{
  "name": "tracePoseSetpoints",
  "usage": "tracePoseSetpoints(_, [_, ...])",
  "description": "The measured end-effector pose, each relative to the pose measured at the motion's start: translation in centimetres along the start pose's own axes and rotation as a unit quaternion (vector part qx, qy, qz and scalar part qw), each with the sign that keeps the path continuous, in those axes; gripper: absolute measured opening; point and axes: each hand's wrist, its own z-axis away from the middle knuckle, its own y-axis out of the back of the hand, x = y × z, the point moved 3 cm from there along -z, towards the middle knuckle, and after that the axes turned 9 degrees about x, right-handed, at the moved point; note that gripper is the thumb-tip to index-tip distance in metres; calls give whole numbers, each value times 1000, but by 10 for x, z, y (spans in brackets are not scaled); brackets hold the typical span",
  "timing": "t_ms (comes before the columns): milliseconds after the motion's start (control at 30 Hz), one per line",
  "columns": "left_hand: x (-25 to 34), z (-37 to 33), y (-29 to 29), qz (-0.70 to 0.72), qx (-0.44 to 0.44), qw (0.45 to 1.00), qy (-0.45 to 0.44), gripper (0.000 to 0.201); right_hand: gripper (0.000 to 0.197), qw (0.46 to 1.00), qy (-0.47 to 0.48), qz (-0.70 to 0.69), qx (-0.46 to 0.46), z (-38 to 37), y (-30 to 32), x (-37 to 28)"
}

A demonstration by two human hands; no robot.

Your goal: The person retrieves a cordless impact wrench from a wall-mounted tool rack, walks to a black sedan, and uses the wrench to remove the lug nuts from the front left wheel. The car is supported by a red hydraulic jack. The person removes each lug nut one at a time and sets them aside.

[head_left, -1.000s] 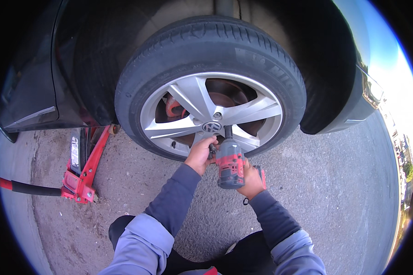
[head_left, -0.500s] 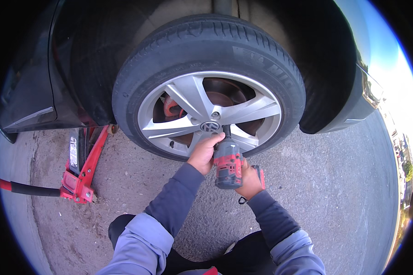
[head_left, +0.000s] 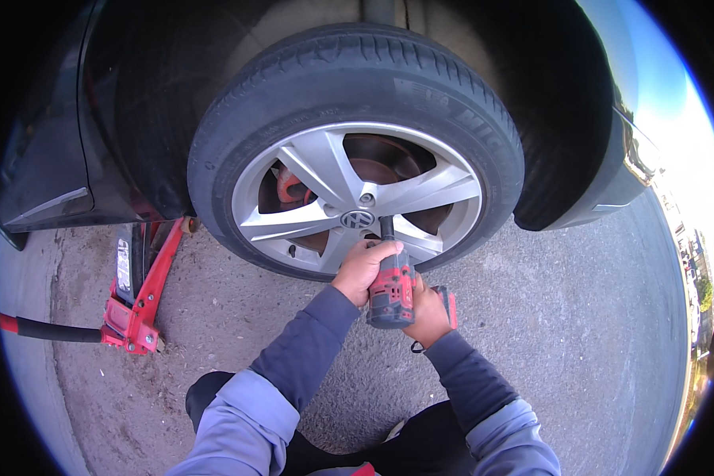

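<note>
A red and black cordless impact wrench [head_left: 392,287] points away from me at a car wheel. My right hand [head_left: 428,315] is wrapped round its handle. My left hand [head_left: 362,270] grips the front of its body from the left, thumb over the top. The dark socket [head_left: 386,228] on its nose reaches the silver alloy rim [head_left: 420,193], just right of the centre cap [head_left: 357,220]; whether it sits on a bolt is hidden. A bolt [head_left: 366,198] shows above the cap. Round the rim is the black tyre [head_left: 293,91].
A red floor jack [head_left: 139,305] stands under the car's sill at left, its black handle [head_left: 59,329] stretching left. The dark car body [head_left: 44,170] rises around the wheel. An orange-red brake caliper [head_left: 289,184] shows between the spokes. Grey asphalt [head_left: 563,317] lies below.
My left hand has slid back from the socket onto the wrench's body, leaving more of the socket in sight. The wrench stays at the same place on the wheel; the view has shifted slightly.
</note>
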Motion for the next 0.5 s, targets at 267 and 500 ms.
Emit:
tracePoseSetpoints(267, [-6, -8, 8, 14, -35, 999, -5, 24, 72, 1000, -8, -5, -3, -5, 17, -18])
tracePoseSetpoints(500, [-20, -13, 15, 99, -68, 993, 2, 22, 65, 995, 15, 87, -36, -12, 30, -24])
